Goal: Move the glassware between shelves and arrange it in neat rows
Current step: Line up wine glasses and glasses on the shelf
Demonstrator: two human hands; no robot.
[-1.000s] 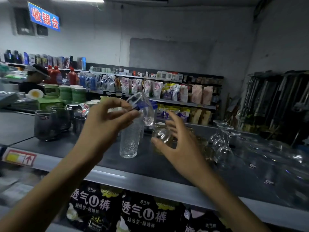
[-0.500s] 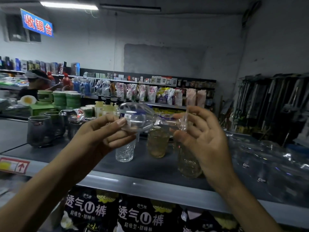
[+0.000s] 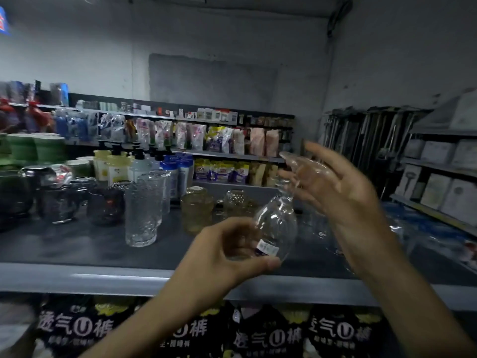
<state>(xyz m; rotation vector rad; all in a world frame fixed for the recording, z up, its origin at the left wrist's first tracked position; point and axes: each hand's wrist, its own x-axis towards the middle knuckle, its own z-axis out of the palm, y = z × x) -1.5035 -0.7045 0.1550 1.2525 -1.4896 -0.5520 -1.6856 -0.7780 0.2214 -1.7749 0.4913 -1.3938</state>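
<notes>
Saw pump bottles [image 3: 113, 164] at centre left, beside green tubs [image 3: 38, 148]. Found bagged goods [image 3: 196, 136] lined up mid-frame behind, white boxes [image 3: 438, 177] stacked at right, black printed packs [image 3: 77, 329] along the bottom edge.

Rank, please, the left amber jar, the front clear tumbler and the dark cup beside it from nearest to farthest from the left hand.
1. Amber jar, just beyond the left hand holding the wine glass.
2. Clear tumbler, further left.
3. Dark cup, farthest left.
</notes>
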